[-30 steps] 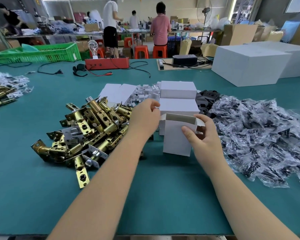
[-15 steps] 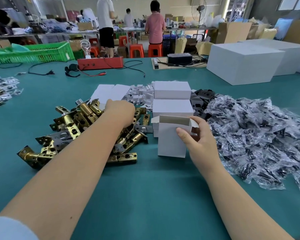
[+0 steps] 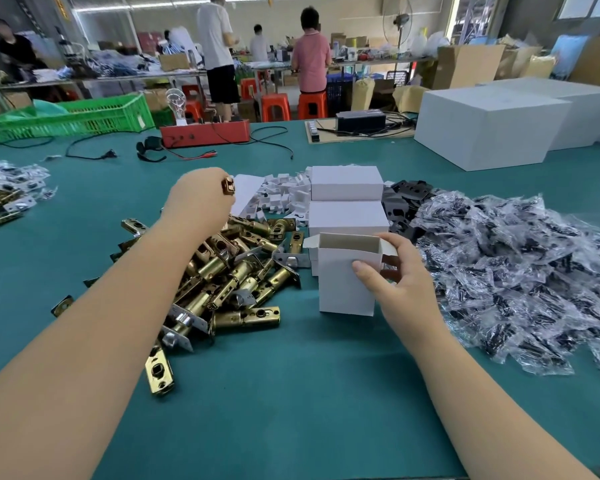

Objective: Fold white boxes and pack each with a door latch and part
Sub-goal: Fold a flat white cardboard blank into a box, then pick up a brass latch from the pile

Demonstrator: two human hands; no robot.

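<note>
A small white box [image 3: 343, 282] stands upright on the green table with its top flaps open. My right hand [image 3: 395, 275] grips its right side, thumb on the front face. My left hand [image 3: 198, 199] is raised above the pile of brass door latches [image 3: 236, 271] and grips one brass latch [image 3: 228, 185], of which only the end shows past my fingers. Two closed white boxes [image 3: 347, 202] lie just behind the open one. A heap of parts in clear plastic bags [image 3: 520, 271] spreads to the right.
Flat white box blanks and small white pieces [image 3: 278, 195] lie behind the latches, black plates [image 3: 402, 199] beside the closed boxes. More latches [image 3: 4, 199] sit far left. A red device [image 3: 205, 133], a green crate [image 3: 77, 116] and large white cartons [image 3: 489, 129] stand at the back. People work beyond.
My left hand went from the open box's left flap down into the latch pile and has come up holding a latch. My right hand kept its hold on the box.
</note>
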